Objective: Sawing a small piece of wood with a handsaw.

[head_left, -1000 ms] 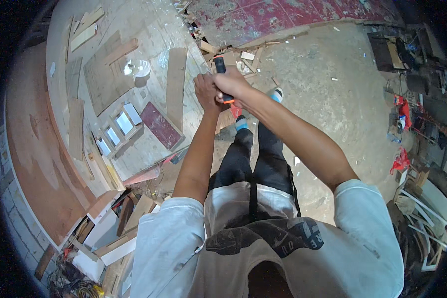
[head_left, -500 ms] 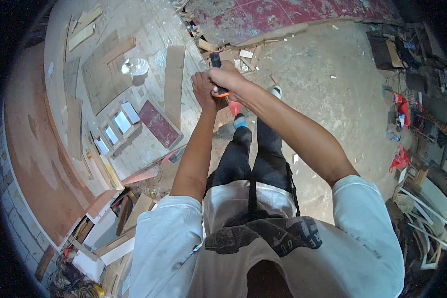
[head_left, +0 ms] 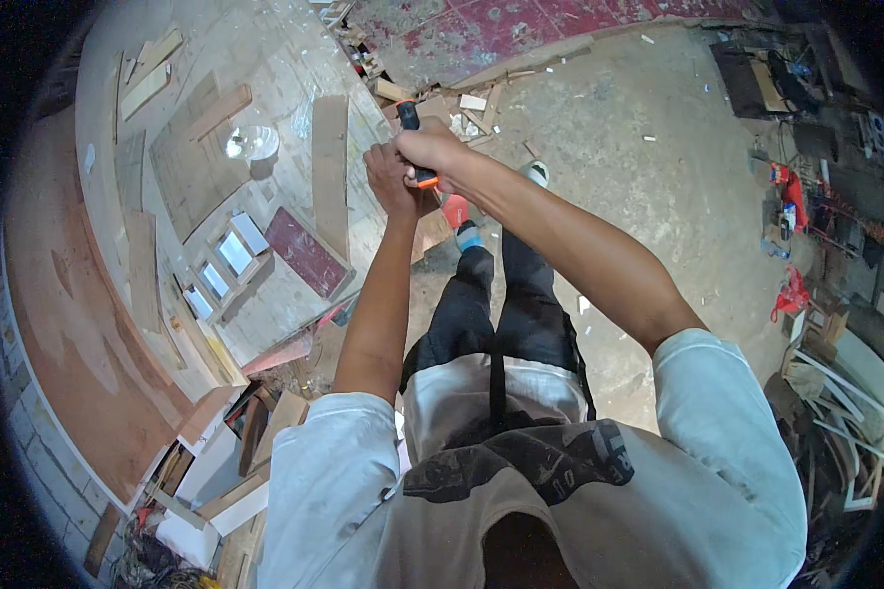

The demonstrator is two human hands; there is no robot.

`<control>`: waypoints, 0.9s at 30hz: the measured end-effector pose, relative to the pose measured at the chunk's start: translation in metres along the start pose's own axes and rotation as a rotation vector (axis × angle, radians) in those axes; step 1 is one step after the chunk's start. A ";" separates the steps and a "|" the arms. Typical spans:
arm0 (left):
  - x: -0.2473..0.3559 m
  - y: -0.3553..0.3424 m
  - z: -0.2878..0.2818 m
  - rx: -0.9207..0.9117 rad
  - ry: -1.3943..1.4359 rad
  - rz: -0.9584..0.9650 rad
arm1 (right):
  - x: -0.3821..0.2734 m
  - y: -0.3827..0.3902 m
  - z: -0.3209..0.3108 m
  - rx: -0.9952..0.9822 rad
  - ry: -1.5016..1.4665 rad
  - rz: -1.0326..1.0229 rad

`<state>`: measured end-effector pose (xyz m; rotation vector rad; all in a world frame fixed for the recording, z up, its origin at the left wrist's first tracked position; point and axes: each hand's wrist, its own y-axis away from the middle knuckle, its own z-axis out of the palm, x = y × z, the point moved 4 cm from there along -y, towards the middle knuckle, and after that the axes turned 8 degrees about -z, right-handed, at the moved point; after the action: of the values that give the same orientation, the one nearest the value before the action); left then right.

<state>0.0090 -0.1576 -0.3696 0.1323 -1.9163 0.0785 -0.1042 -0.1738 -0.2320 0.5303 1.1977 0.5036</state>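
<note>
My right hand (head_left: 434,149) is closed round the black handle (head_left: 409,118) of a tool with orange ends. Its working end is hidden under my hands. Just below my right hand a red piece (head_left: 455,210) shows; whether it belongs to the tool I cannot tell. My left hand (head_left: 391,180) is against my right at the right edge of the work table (head_left: 295,187), its fingers curled over something I cannot make out. A wooden piece (head_left: 430,234) shows below the hands, beside my foot.
On the table are a long plank (head_left: 330,167), a dark red board (head_left: 307,252), a wooden frame with bright panels (head_left: 234,253) and a clear round object (head_left: 252,143). Offcuts (head_left: 473,106) lie on the floor ahead. Scrap wood (head_left: 845,393) is heaped at right, with more at lower left.
The view has shifted slightly, so the table and both hands sit a little further left in the picture. Both hands keep the same hold and stay together.
</note>
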 end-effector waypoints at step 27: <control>0.014 0.003 -0.022 0.099 -0.491 0.028 | -0.004 0.016 0.008 -0.059 -0.009 -0.031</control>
<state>0.0241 -0.1529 -0.3489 0.2056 -2.4057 0.1732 -0.0988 -0.1648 -0.2161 0.4627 1.1774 0.5084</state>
